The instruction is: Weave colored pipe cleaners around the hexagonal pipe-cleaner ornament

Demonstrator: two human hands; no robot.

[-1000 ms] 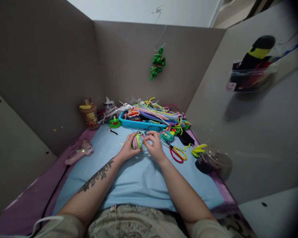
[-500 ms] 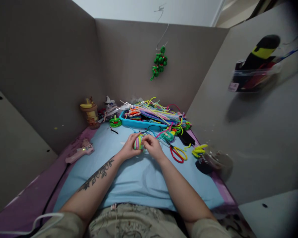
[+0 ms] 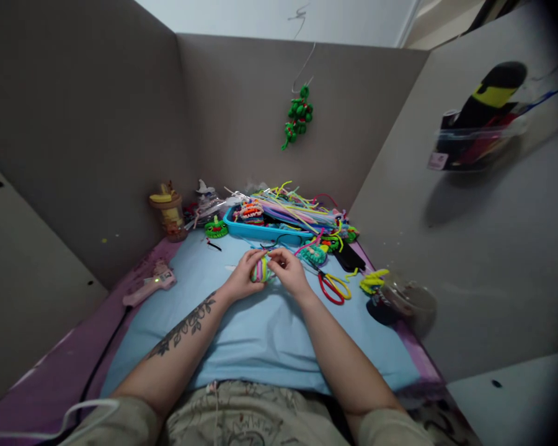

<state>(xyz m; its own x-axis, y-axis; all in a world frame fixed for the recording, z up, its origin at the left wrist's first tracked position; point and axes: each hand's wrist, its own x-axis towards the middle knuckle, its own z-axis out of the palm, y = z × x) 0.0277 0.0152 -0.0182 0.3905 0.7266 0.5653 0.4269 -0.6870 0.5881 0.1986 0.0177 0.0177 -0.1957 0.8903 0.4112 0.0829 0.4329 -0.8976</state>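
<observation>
My left hand (image 3: 240, 277) is closed round a small multicoloured pipe-cleaner piece (image 3: 261, 270), held just above the light blue mat (image 3: 242, 328). My right hand (image 3: 290, 272) pinches the same piece from the right side, fingers curled on it. Behind the hands stands a blue tray (image 3: 265, 231) piled with coloured pipe cleaners (image 3: 297, 209). Red-and-yellow scissors (image 3: 332, 287) lie to the right of my right hand.
A pink glue gun (image 3: 149, 286) lies at the left on the purple table edge. A yellow-lidded jar (image 3: 168, 217) stands at the back left. Small finished pieces (image 3: 325, 246) lie by the tray, a green one (image 3: 298, 118) hangs on the back wall. Grey partitions enclose three sides.
Both hands stay on the piece and have turned it slightly; the right hand's fingers have shifted a little to the right along it.
</observation>
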